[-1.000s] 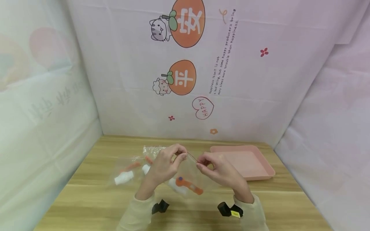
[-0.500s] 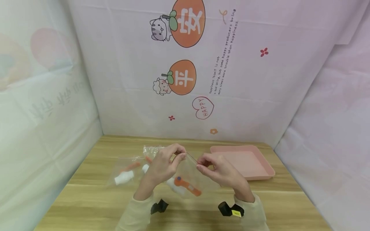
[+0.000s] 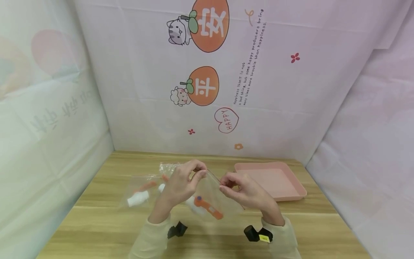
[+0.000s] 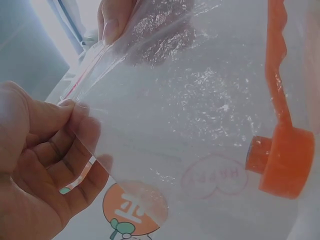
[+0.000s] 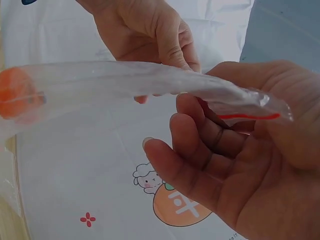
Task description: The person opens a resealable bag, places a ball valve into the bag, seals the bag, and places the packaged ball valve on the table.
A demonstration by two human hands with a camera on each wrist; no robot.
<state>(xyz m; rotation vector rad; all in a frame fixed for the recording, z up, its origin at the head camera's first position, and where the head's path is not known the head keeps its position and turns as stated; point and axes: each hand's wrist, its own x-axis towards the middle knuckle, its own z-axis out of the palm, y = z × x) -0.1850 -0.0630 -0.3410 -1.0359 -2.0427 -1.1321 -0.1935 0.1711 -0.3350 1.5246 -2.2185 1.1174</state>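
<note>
Both hands hold up a clear zip bag (image 4: 200, 110) with a red line along its zip edge. My left hand (image 3: 180, 184) pinches one end of that edge between thumb and fingertips. Further along the same edge, my right hand (image 3: 247, 190) pinches it with thumb and index, the other fingers curled loosely below in the right wrist view. Inside the bag hangs an orange tool (image 3: 208, 208) with a round head, a blue centre and a wavy handle, seen large in the left wrist view. A white item (image 3: 194, 205) shows behind it, partly hidden.
Two more clear bags lie on the wooden table (image 3: 97, 223) at the left: one holds a white bundle (image 3: 138, 198) and an orange tool (image 3: 145, 186), the other (image 3: 169, 167) is partly behind my left hand. A pink tray (image 3: 275, 180) stands behind my right hand.
The hands keep their pinch on the zip edge and barely move. The orange tool in the bag has swung slightly left and down.
</note>
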